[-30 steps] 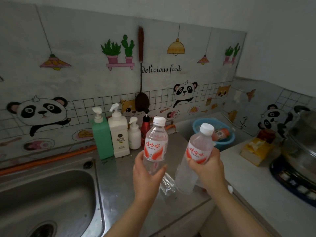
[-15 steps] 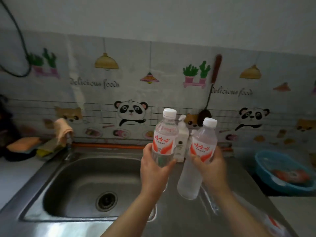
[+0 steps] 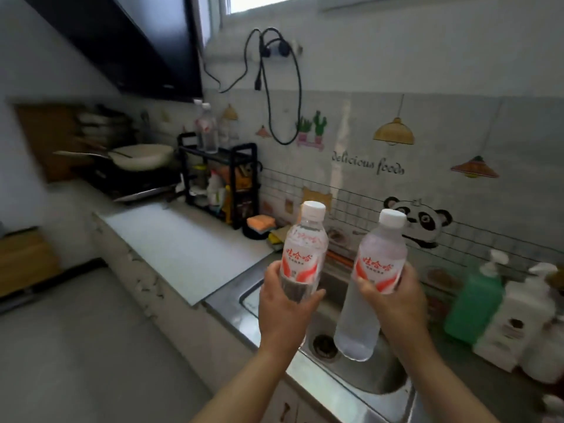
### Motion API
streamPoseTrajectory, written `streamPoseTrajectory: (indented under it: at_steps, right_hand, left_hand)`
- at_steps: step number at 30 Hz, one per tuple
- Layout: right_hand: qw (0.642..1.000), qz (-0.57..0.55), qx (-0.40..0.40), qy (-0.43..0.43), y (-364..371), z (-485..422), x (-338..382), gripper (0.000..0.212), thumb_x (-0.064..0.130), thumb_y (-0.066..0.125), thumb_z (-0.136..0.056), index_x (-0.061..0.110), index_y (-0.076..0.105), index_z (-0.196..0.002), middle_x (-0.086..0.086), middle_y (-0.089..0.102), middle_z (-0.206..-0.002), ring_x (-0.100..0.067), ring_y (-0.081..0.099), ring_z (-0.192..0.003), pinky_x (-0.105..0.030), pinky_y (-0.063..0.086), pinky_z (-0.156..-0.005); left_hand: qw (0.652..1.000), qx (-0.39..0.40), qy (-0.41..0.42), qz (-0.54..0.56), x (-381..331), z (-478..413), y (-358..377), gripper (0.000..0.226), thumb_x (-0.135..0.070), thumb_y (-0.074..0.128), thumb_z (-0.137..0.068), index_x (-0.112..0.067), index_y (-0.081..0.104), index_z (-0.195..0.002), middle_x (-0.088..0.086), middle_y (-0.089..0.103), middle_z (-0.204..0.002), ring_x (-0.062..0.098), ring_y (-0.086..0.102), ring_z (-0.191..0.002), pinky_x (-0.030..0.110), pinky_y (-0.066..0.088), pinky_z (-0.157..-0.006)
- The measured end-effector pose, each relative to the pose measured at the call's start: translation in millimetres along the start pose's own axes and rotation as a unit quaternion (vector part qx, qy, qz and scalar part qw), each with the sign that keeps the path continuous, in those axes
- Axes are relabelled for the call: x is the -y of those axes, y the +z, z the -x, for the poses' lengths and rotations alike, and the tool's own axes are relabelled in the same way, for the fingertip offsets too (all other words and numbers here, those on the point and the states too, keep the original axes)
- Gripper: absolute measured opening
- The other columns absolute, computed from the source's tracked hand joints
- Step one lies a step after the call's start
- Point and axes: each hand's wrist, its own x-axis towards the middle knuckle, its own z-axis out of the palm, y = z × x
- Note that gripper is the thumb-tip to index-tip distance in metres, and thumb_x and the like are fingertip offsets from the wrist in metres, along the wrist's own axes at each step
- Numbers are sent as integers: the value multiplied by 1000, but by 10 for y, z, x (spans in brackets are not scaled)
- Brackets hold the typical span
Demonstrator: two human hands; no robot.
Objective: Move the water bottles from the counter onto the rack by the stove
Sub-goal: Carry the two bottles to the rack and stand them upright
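Observation:
My left hand (image 3: 285,309) grips a clear water bottle (image 3: 305,248) with a red and white label and white cap, held upright above the sink. My right hand (image 3: 393,303) grips a second, frosted water bottle (image 3: 370,288) of the same brand, tilted slightly. The black rack (image 3: 222,175) stands against the wall at the far left, beside the stove (image 3: 134,181). Two water bottles (image 3: 207,129) stand on the rack's top shelf. Both hands are well short of the rack, to its right.
A steel sink (image 3: 345,355) lies under my hands. A pale counter mat (image 3: 183,242) stretches between sink and rack. Sponges (image 3: 261,224) sit by the rack's foot. A white pan (image 3: 143,157) rests on the stove. Green and white pump bottles (image 3: 476,303) stand at right.
The view has swung left from the sink area toward the stove, bringing the rack into sight. Both hands still hold their bottles, carried leftward with the turn.

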Motion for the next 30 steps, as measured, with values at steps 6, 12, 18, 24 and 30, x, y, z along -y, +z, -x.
streamPoseTrajectory:
  at_steps: [6,12,18,24,30]
  right_hand:
    - [995,-31,90,-1,780,-30,166,56,15,73,-75,16,47,-124,-2,59,-117,-24,57,-108,-53,49,-94]
    - [985,-71,154,-8,1525,-122,375,60,20,73,-74,15,45,-127,-2,58,-114,-23,57,-105,-48,50,-91]
    - [984,-66,162,-27,2483,-313,494,60,19,74,-74,21,42,-125,5,52,-104,-16,52,-99,-38,47,-86]
    - [990,-43,131,-26,3562,-679,628,60,25,77,-71,24,43,-121,4,56,-102,-21,57,-97,-44,51,-85]
    - [992,-48,106,-41,4326,-1062,756,58,19,76,-73,19,44,-122,16,52,-91,-18,56,-93,-41,51,-84]
  left_hand:
    - [994,-103,-12,-35,197,-157,-724,69,-27,81,-68,-24,38,-122,-9,50,-112,11,55,-105,4,39,-71]
    - [982,-183,-10,-38,453,-469,-1329,56,-22,82,-65,-31,43,-104,-8,58,-98,13,61,-92,15,44,-70]
    - [981,-195,-6,-16,794,-1004,-1908,54,-21,82,-67,-41,41,-97,-15,54,-100,7,58,-95,18,46,-76]
    - [982,-186,-2,-9,1171,-1848,-2591,57,-22,82,-67,-36,41,-105,-18,55,-99,5,59,-94,12,43,-71]
    - [984,-176,0,-16,1476,-2695,-3057,58,-20,82,-67,-40,38,-99,-16,57,-96,8,60,-91,13,43,-70]
